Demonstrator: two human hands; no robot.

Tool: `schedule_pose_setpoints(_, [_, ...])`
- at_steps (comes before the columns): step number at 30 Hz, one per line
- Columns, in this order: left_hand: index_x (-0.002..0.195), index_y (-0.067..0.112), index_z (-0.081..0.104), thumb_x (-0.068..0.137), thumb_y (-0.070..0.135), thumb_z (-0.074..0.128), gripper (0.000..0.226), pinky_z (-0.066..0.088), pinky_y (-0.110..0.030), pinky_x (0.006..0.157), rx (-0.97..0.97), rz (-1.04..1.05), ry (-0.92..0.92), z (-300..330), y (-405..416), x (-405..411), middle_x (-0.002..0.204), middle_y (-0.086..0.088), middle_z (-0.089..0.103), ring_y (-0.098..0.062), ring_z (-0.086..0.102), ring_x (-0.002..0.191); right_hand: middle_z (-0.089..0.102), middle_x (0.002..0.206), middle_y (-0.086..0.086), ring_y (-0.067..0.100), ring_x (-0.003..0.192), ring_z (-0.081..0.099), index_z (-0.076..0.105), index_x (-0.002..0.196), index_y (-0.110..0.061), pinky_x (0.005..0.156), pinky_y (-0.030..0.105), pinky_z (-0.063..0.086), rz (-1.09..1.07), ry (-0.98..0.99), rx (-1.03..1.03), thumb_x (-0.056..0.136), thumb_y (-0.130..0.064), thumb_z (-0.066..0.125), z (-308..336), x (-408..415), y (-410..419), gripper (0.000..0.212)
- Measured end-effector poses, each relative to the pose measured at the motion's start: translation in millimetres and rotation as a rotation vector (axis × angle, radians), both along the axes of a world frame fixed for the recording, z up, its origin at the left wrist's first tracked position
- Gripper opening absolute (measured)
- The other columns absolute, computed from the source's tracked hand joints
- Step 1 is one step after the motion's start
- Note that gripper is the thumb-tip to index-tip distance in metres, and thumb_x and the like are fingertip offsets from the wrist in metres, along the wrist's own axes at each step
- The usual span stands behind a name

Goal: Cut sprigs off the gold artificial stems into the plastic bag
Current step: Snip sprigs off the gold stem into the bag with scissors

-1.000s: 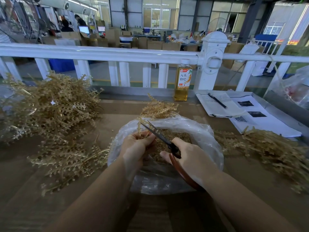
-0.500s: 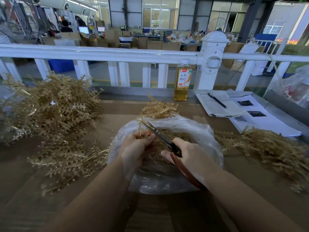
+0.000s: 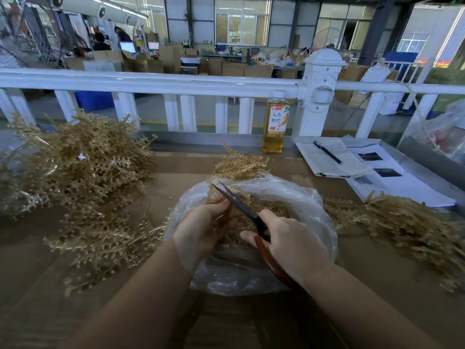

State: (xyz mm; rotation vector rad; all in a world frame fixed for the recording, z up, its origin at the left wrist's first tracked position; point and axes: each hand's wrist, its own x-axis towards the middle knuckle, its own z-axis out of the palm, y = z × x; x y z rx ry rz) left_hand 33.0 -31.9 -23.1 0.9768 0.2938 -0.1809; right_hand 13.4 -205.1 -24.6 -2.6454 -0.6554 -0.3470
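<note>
While the left hand [image 3: 203,230] pinched a gold stem [image 3: 236,167] over the plastic bag [image 3: 312,205], the right hand [image 3: 289,240] gripped the red-handled scissors [image 3: 241,205], fingers curled through the loops. Blades stood slightly apart, tips up at the stem's lower part just above the left fingers. Stem's leafy end stuck out past the bag's far rim; its base was hidden in the left fist, fingers curled tight round it.

Progress, as a judgement: mid-job. Bag held a layer of cut sprigs [image 3: 271,210] already, so a fair number of cuts were done. Big uncut pile [image 3: 75,162] sat well to the left on the table [image 3: 377,273], with loose stems [image 3: 105,240] spilling toward the bag. Another gold heap [image 3: 402,222] lay to the right; probably stripped leftovers, but too blurred to say for sure. If so, plenty remained: the left pile looked larger than the right.

Bottle [image 3: 275,122] of tea stood by the white railing [image 3: 151,83], papers [image 3: 377,172] and a pen [image 3: 327,152] far right. None in the way.
</note>
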Motion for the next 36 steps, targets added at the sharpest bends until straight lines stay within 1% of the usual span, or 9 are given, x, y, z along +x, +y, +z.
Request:
schedule_pose_setpoints(4, [0.084, 0.009, 0.061, 0.086, 0.002, 0.060, 0.008, 0.055, -0.023, 0.052, -0.044, 0.028, 0.025, -0.4, 0.4, -1.2, 0.068, -0.003, 0.066, -0.015, 0.062, 0.070, 0.055, 0.075, -0.009, 0.011, 0.069, 0.056, 0.046, 0.096, -0.028, 0.062, 0.025, 0.046, 0.023, -0.056, 0.010, 0.086, -0.068, 0.035, -3.1, -0.7, 0.2, 0.043])
schedule_pose_setpoints(9, [0.081, 0.011, 0.063, 0.091, 0.005, 0.054, 0.015, 0.055, -0.022, 0.054, -0.062, -0.020, 0.018, 1.5, 1.9, -3.1, 0.062, 0.000, 0.063, -0.013, 0.059, 0.063, 0.053, 0.079, -0.006, 0.012, 0.073, 0.052, 0.040, 0.095, -0.029, 0.062, 0.024, 0.038, 0.029, -0.072, -0.008, 0.088, -0.065, 0.037, -4.3, 0.3, -0.6, 0.037])
schedule_pose_setpoints(16, [0.077, 0.012, 0.059, 0.090, 0.007, 0.055, 0.015, 0.055, -0.022, 0.053, -0.040, 0.035, -0.032, -0.9, -0.4, -5.1, 0.059, -0.001, 0.061, -0.011, 0.060, 0.057, 0.057, 0.080, -0.004, 0.015, 0.075, 0.056, 0.048, 0.099, -0.025, 0.064, 0.026, 0.044, 0.010, -0.111, -0.058, 0.089, -0.063, 0.037, -2.0, 0.2, -2.6, 0.042])
schedule_pose_setpoints(20, [0.078, 0.011, 0.059, 0.091, 0.006, 0.055, 0.014, 0.055, -0.021, 0.054, -0.020, 0.046, -0.079, -3.1, -1.8, -4.6, 0.062, -0.002, 0.060, -0.011, 0.060, 0.055, 0.056, 0.081, -0.004, 0.015, 0.077, 0.057, 0.047, 0.100, -0.024, 0.068, 0.028, 0.047, 0.005, -0.110, -0.080, 0.089, -0.063, 0.037, -1.6, 0.4, -3.7, 0.042])
schedule_pose_setpoints(22, [0.076, 0.010, 0.058, 0.090, 0.005, 0.054, 0.015, 0.055, -0.022, 0.054, -0.019, 0.055, -0.095, -4.5, -2.1, -4.3, 0.060, -0.002, 0.060, -0.010, 0.061, 0.053, 0.055, 0.079, -0.005, 0.016, 0.076, 0.057, 0.048, 0.100, -0.024, 0.066, 0.028, 0.046, -0.004, -0.126, -0.097, 0.089, -0.063, 0.037, -2.0, -0.1, -4.2, 0.042])
schedule_pose_setpoints(26, [0.074, 0.009, 0.058, 0.089, 0.003, 0.055, 0.017, 0.055, -0.021, 0.053, -0.013, 0.079, -0.101, -5.6, -3.4, -3.8, 0.056, -0.001, 0.061, -0.010, 0.061, 0.049, 0.049, 0.072, -0.005, 0.018, 0.069, 0.057, 0.051, 0.099, -0.021, 0.059, 0.025, 0.038, -0.020, -0.163, -0.138, 0.091, -0.060, 0.043, 0.2, -2.8, -4.7, 0.041])
schedule_pose_setpoints(30, [0.078, 0.009, 0.059, 0.090, 0.004, 0.055, 0.014, 0.054, -0.021, 0.052, -0.014, 0.079, -0.091, -5.4, -3.0, -3.6, 0.056, -0.001, 0.060, -0.010, 0.060, 0.049, 0.046, 0.069, -0.004, 0.021, 0.066, 0.058, 0.054, 0.097, -0.018, 0.056, 0.026, 0.033, -0.024, -0.188, -0.155, 0.091, -0.057, 0.049, 2.2, -3.7, -3.6, 0.039])
schedule_pose_setpoints(33, [0.081, 0.008, 0.060, 0.091, 0.005, 0.055, 0.012, 0.053, -0.021, 0.051, -0.019, 0.079, -0.082, -4.6, -3.4, -3.9, 0.058, -0.001, 0.059, -0.010, 0.059, 0.052, 0.054, 0.071, 0.000, 0.022, 0.067, 0.059, 0.055, 0.100, -0.017, 0.057, 0.027, 0.034, -0.015, -0.177, -0.138, 0.091, -0.056, 0.049, 1.7, -3.7, -2.8, 0.041])
schedule_pose_setpoints(36, [0.083, 0.009, 0.060, 0.092, 0.007, 0.054, 0.011, 0.053, -0.019, 0.051, -0.031, 0.082, -0.057, -2.6, -4.8, -3.4, 0.056, 0.001, 0.058, -0.010, 0.057, 0.054, 0.057, 0.076, -0.001, 0.019, 0.071, 0.060, 0.052, 0.102, -0.021, 0.059, 0.026, 0.039, -0.026, -0.159, -0.138, 0.092, -0.061, 0.042, -0.8, -3.2, -1.4, 0.043])
